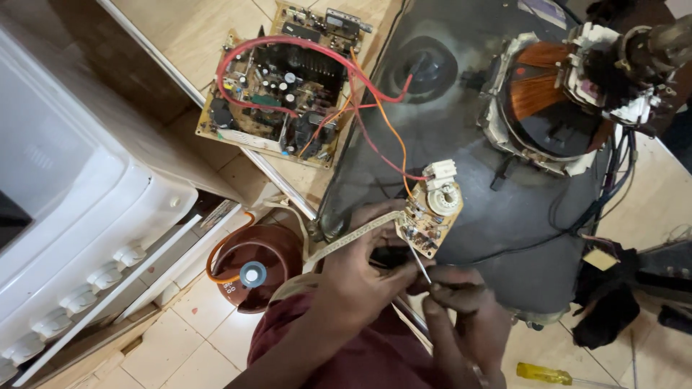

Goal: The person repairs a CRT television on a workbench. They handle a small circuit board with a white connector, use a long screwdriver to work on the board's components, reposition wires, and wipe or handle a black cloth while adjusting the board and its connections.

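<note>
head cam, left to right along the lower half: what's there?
White appliance with knobs → brown round unit with orange cable → left hand → small circuit board → right hand → yellow-handled screwdriver → black cloth.

The tiled floor (194, 346) carries everything. Beyond the hands, a picture tube (461, 144) lies face down with a circuit board (277, 90) beside it. A yellow-handled screwdriver (544, 374) lies just right of the right hand; a brown gas cylinder (256, 263), apparently, stands left.

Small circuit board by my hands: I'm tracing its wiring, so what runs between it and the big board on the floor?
In the head view, red and orange wires span from the small circuit board across the dark picture tube to the big board.
</note>
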